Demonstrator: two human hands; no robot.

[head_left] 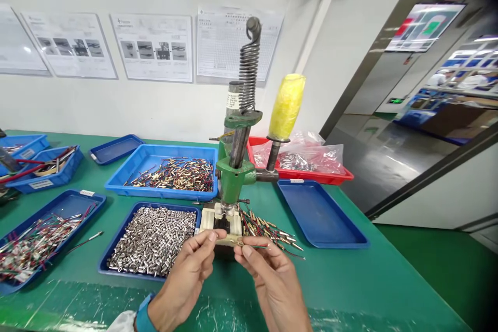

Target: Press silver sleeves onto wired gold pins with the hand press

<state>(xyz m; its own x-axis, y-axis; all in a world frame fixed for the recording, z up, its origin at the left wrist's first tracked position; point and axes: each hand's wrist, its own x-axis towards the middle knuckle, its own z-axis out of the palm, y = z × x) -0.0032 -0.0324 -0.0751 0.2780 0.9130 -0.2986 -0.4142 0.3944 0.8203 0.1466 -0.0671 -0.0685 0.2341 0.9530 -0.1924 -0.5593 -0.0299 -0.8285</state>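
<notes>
My left hand is closed in a pinch in front of the hand press, thumb against forefinger. Whatever sits between those fingertips, if anything, is too small to make out. Between thumb and forefinger, my right hand grips a small brass-coloured wired part, its tip pointing left toward my other hand. Just behind both hands stands the green hand press with a pale fixture at its base. Brass wired parts lie in a loose pile right of the fixture. Short silver metal sleeves fill a blue tray to the left.
Behind the sleeves, a blue bin holds many brass wired parts. A dark blue tray lies at right, before a red tray with plastic bags. The press's yellow-wrapped lever rises above. More wired pieces fill the left tray.
</notes>
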